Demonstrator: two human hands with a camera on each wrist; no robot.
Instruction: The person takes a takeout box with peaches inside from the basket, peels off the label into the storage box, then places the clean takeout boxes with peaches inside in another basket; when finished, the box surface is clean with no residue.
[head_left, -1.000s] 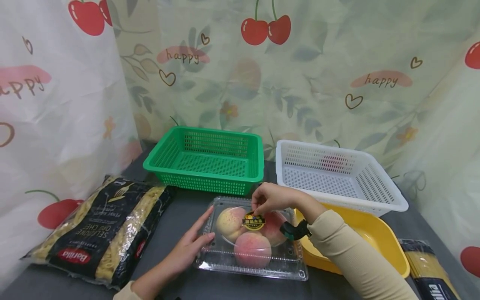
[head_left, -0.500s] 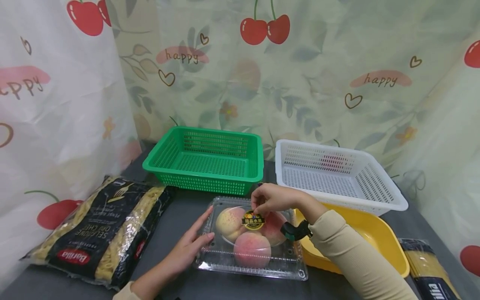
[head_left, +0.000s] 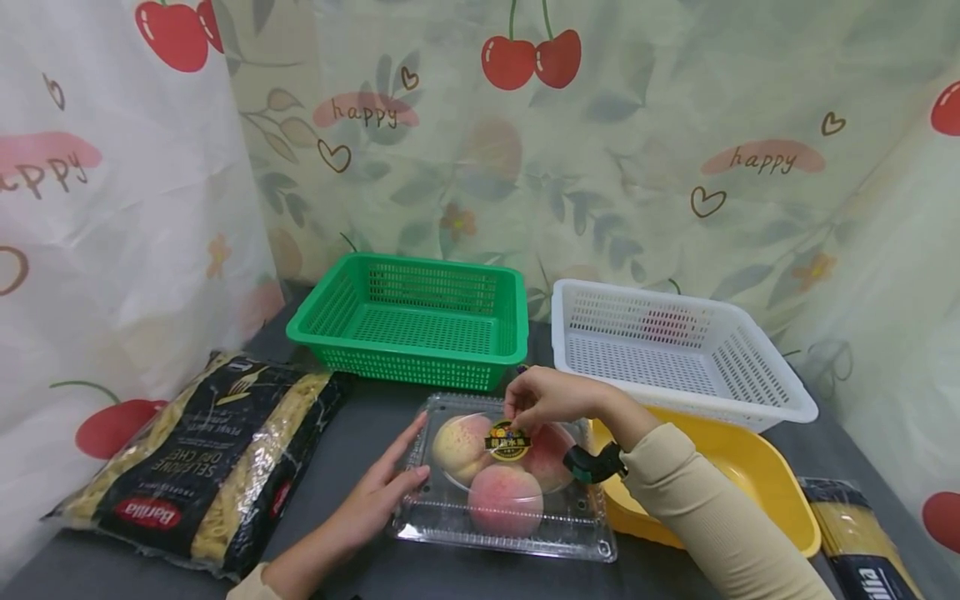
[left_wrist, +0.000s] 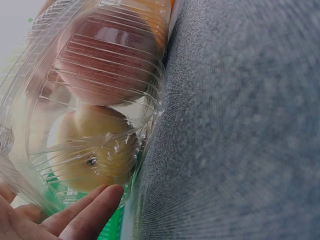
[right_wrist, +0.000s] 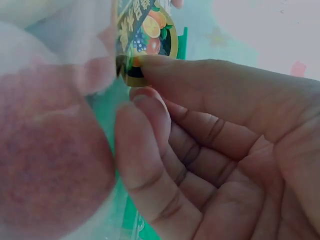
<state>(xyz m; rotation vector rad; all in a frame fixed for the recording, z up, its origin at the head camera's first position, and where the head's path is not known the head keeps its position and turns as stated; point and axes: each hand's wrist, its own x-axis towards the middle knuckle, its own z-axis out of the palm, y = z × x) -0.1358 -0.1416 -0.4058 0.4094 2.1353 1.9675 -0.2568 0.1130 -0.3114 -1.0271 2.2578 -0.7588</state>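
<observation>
A clear plastic clamshell box (head_left: 502, 542) with peaches (head_left: 506, 500) inside lies on the dark table. On its lid is a round black-and-gold sticker (head_left: 507, 442). My left hand (head_left: 375, 492) rests against the box's left side, its fingers fairly straight; the left wrist view shows the fingertips (left_wrist: 112, 196) by the plastic wall near a yellowish peach (left_wrist: 95, 150). My right hand (head_left: 551, 396) reaches over the lid and pinches the sticker's edge. In the right wrist view the thumb lies on the sticker (right_wrist: 150, 37), with the other fingers curled below.
Behind the box stand a green basket (head_left: 420, 371) and a white basket (head_left: 675, 392). A yellow bin (head_left: 765, 475) is at the box's right, partly under my right arm. A big bag of penne (head_left: 202, 458) lies left; a spaghetti pack (head_left: 855, 525) lies far right.
Hardly anything differs. My right hand stays at the sticker's edge with only a very slight shift; the left hand and the box keep their places.
</observation>
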